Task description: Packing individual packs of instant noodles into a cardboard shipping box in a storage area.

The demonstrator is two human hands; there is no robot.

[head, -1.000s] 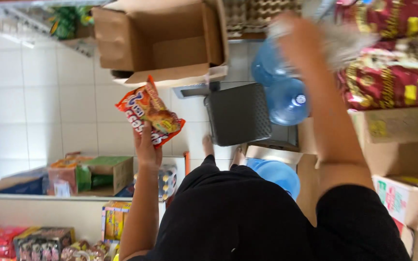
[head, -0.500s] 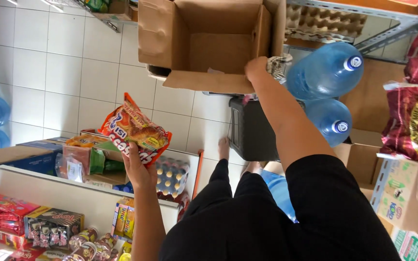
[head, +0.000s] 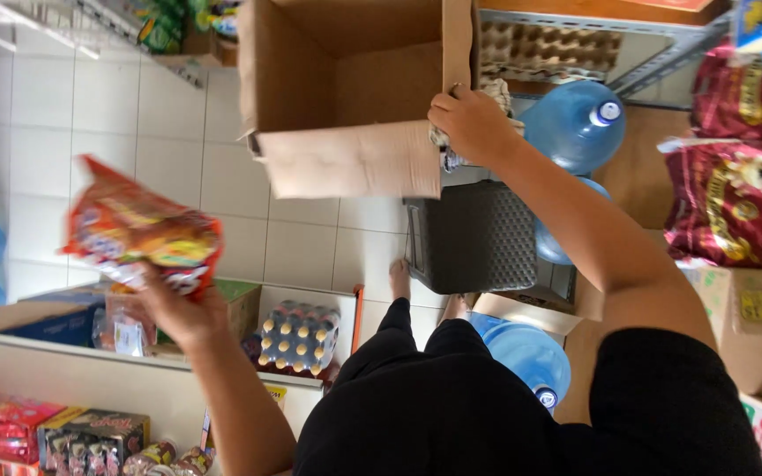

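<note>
From the head camera I see my left hand [head: 178, 308] closed around an orange crinkly snack bag [head: 138, 238], up in the air and not in anything yet. My right hand [head: 469, 123] grips the flap of the big brown cardboard box [head: 346, 97]. The box looks empty inside.

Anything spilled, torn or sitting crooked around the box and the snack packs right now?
Nothing spilled or torn shows. The open cardboard box is tipped, its lower flap hanging loose, with the right hand on its edge. The left hand holds an orange snack pack, blurred. The blue water jugs lie on their sides.
</note>
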